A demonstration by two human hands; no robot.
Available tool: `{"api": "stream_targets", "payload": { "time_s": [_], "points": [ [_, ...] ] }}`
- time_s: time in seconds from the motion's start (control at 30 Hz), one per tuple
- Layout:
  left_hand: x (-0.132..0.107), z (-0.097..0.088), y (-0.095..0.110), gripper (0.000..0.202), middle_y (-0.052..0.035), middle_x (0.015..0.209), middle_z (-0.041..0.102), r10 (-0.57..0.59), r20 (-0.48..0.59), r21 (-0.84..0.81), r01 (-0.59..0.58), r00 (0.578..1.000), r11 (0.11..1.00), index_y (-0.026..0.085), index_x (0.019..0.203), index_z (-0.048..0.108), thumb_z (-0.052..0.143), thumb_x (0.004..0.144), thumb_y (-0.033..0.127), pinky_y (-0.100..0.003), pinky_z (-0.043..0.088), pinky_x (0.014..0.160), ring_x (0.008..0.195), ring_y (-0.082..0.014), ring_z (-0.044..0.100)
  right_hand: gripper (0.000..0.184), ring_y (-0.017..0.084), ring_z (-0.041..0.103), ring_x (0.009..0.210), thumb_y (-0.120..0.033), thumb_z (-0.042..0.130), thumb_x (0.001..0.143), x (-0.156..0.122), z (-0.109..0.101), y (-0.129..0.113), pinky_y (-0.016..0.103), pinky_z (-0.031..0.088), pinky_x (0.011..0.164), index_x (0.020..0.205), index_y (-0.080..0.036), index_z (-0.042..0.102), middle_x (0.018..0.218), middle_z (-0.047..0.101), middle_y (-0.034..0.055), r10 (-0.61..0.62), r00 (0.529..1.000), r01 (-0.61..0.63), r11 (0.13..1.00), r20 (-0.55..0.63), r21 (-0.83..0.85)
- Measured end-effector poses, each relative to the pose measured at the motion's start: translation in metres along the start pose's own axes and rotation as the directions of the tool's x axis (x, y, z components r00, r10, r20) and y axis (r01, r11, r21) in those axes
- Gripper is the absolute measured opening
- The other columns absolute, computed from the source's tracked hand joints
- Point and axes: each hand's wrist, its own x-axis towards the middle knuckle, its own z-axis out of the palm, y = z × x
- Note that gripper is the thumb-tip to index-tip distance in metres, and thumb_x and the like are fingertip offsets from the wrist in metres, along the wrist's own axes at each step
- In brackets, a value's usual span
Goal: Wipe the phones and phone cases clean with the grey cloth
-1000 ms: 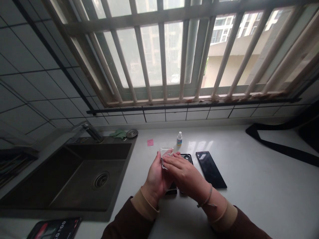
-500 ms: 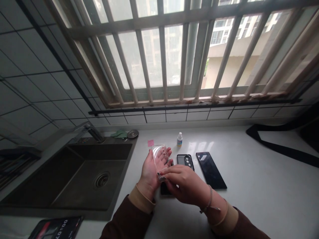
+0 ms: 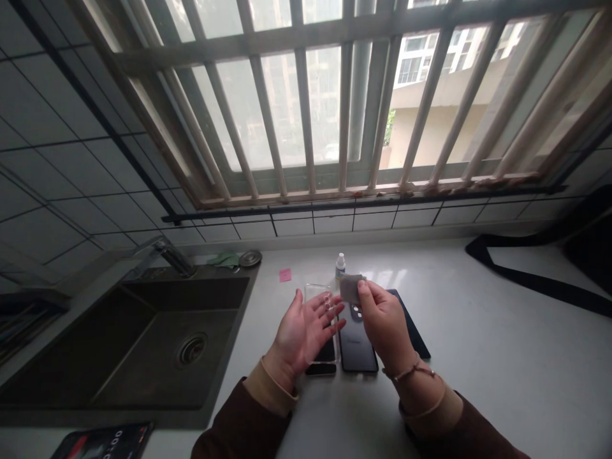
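our left hand [image 3: 303,335] is open with its fingers spread, a clear phone case [image 3: 321,312] lying against them, over a dark phone [image 3: 327,354] on the table [image 3: 478,382]. our right hand [image 3: 385,325] pinches a small grey patch [image 3: 349,287] between thumb and fingers, above a second dark phone [image 3: 358,347] with its camera lenses toward the far side. a black phone [image 3: 406,306] lies just right of it, partly under our right hand. a small dropper bottle [image 3: 340,266] stands farther off, and a sink [image 3: 167,338] is set to the left.
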Motion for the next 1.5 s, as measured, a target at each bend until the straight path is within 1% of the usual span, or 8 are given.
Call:
{"api": "stream_targets", "payload": {
  "time_s": [0.1,0.23,0.47,0.67,1.03,1.23,1.37,1.5],
  "points": [
    [-0.002,0.002,-0.009,0.063,-0.0245,0.137,0.068,-0.057,0.076,0.013,0.056,0.996,0.998,0.007,0.137,0.064,0.04,0.109,0.058,-0.042,0.058,0.098,0.117,-0.0303,0.07,0.032,0.027,0.076,0.096,-0.038,0.052,0.108,-0.002,0.002,0.001,0.037,0.059,0.089,0.117,-0.024,0.08,0.104,0.082,0.008,-0.173,0.982,0.182,0.971,0.069,-0.155],
    [0.001,0.003,-0.015,0.056,-0.0202,0.13,0.072,-0.003,0.132,-0.053,0.01,0.991,0.999,0.009,0.131,0.068,0.036,0.112,0.05,-0.037,0.054,0.105,0.119,-0.0271,0.07,0.039,0.03,0.067,0.135,-0.023,0.053,0.106,-0.008,0.015,0.007,0.05,0.047,0.121,0.142,-0.027,0.069,0.143,0.072,0.0088,-0.366,0.856,0.455,0.869,0.366,-0.196],
    [0.008,0.0,-0.007,0.063,-0.026,0.12,0.075,0.069,-0.059,-0.125,-0.076,0.996,0.989,0.0,0.12,0.07,0.033,0.112,0.051,-0.038,0.052,0.113,0.118,-0.0292,0.073,0.039,0.03,0.068,0.134,-0.012,0.052,0.104,-0.013,0.022,0.009,0.06,0.04,0.126,0.138,-0.021,0.069,0.14,0.073,0.0141,-0.47,0.658,0.667,0.726,0.589,-0.166],
    [0.006,-0.005,0.009,0.06,-0.027,0.127,0.073,0.123,-0.224,-0.059,-0.14,0.967,0.988,0.002,0.13,0.065,0.038,0.11,0.051,-0.042,0.061,0.1,0.109,-0.0297,0.076,0.035,0.024,0.075,0.122,-0.012,0.056,0.101,-0.015,0.013,-0.006,0.047,0.044,0.125,0.13,-0.023,0.072,0.126,0.08,0.0107,-0.492,0.555,0.66,0.751,0.671,0.005],
    [0.002,-0.004,0.028,0.052,-0.0247,0.125,0.072,0.211,-0.209,-0.103,-0.236,0.955,0.966,0.003,0.13,0.064,0.048,0.108,0.047,-0.048,0.062,0.099,0.112,-0.0315,0.074,0.044,0.011,0.051,0.054,-0.042,0.051,0.109,-0.015,0.008,-0.015,0.024,0.048,0.063,0.079,-0.019,0.073,0.06,0.06,-0.003,-0.26,0.662,0.245,0.962,0.703,0.125],
    [0.001,-0.001,0.02,0.043,-0.0226,0.122,0.071,0.206,-0.128,-0.049,-0.213,0.97,0.976,0.005,0.123,0.067,0.056,0.106,0.043,-0.045,0.061,0.1,0.114,-0.0289,0.072,0.05,0.024,0.072,0.089,-0.057,0.053,0.106,0.002,0.01,0.011,0.034,0.057,0.081,0.103,-0.016,0.081,0.092,0.079,0.0073,0.055,0.98,-0.1,0.968,0.193,0.231],
    [-0.001,0.0,0.004,0.038,-0.0192,0.138,0.067,0.184,-0.074,0.044,-0.182,0.98,0.982,0.012,0.125,0.07,0.059,0.106,0.043,-0.049,0.056,0.11,0.131,-0.0295,0.063,0.049,0.027,0.076,0.09,-0.053,0.048,0.108,0.008,0.001,0.017,0.038,0.063,0.081,0.113,-0.016,0.08,0.093,0.082,0.0092,0.067,0.997,-0.063,0.994,-0.047,0.086],
    [-0.004,0.003,-0.01,0.034,-0.0179,0.145,0.064,0.155,0.059,0.113,-0.16,0.986,0.981,0.016,0.128,0.071,0.064,0.104,0.04,-0.047,0.057,0.106,0.137,-0.0313,0.06,0.036,0.028,0.077,0.113,-0.032,0.048,0.11,0.002,0.004,0.013,0.044,0.062,0.102,0.132,-0.021,0.075,0.121,0.081,0.0105,-0.277,0.961,0.278,0.952,0.023,-0.129]
  ]
}}
